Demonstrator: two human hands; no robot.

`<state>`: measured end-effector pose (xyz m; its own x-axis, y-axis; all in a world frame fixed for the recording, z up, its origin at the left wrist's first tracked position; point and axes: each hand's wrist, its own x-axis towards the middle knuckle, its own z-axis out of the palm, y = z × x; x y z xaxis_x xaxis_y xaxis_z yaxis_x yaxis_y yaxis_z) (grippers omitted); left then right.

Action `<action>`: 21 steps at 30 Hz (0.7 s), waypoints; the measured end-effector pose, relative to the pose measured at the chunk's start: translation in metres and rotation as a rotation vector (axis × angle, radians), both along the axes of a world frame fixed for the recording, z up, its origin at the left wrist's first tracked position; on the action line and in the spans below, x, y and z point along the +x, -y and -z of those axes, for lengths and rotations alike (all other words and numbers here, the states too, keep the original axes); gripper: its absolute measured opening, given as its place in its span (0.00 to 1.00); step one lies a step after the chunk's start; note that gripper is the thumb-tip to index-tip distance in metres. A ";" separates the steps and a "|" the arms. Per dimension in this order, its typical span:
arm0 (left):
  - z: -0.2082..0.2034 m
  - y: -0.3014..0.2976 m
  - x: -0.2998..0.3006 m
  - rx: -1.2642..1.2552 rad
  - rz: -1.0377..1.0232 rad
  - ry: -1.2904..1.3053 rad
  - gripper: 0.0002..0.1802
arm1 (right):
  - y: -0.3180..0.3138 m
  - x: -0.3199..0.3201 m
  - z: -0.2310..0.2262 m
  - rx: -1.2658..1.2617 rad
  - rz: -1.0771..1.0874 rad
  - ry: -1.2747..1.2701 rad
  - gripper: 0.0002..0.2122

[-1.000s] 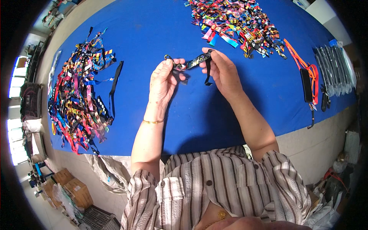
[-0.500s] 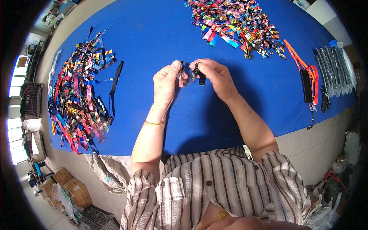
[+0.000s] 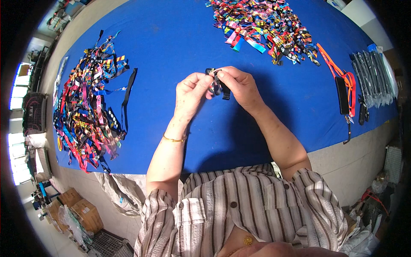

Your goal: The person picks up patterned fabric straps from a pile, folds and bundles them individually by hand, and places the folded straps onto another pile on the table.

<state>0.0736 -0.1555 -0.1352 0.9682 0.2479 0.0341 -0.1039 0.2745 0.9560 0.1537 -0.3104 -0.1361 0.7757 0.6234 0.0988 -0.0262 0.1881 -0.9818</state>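
Tablecloth (image 3: 167, 47), blue, lies beneath a heap of colourful straps (image 3: 92, 107) at left and a denser pile of patterned bands (image 3: 265, 32) at far right. Between and nearer than that pile, the left hand (image 3: 190, 92) and right hand (image 3: 244, 88) have thumbs and fingers pinched on a dark strap (image 3: 217, 87). It sits right of the left fingertips and left of the right ones, touching both; neither hand is clearly nearer. Folded into loops, its long axis runs roughly far to near, the black tail (image 3: 226, 95) pointing near, slightly right, beside the right hand.
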 end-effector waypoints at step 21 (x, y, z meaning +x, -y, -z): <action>-0.009 -0.006 -0.001 -0.059 0.055 -0.041 0.08 | 0.001 0.000 -0.003 -0.218 0.111 0.409 0.08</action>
<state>0.0725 -0.1492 -0.1265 0.9806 0.1948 -0.0194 -0.0478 0.3342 0.9413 0.1536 -0.3112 -0.1328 0.7633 0.5793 0.2861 0.3792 -0.0431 -0.9243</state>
